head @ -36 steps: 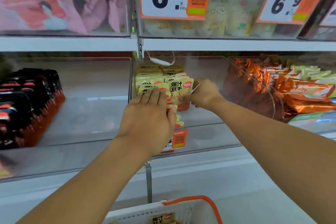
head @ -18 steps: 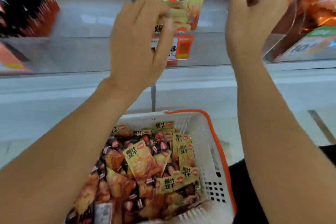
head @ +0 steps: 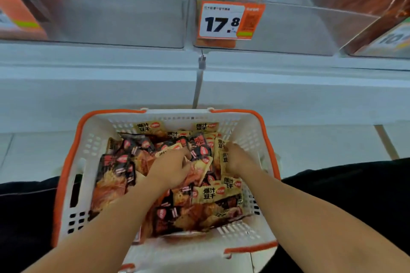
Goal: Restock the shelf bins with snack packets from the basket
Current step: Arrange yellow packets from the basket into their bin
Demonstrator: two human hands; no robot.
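Both hands are down among the snack packets in the basket (head: 93, 139). The left hand (head: 172, 167) has its fingers curled into the heap; whether it has a packet cannot be told. The right hand (head: 235, 158) curls round a yellow packet (head: 223, 150) printed 爆汁豆干. Black and yellow packets lie all round them. Above the hands, a clear shelf bin (head: 288, 26) holds yellow 爆汁 packets behind a price tag (head: 230, 21) reading 17.8

You see "17.8" on the white-and-orange paper price tag (head: 230, 21) far ahead; yellow foil snack packets (head: 216, 194) nearby read "爆汁豆干".
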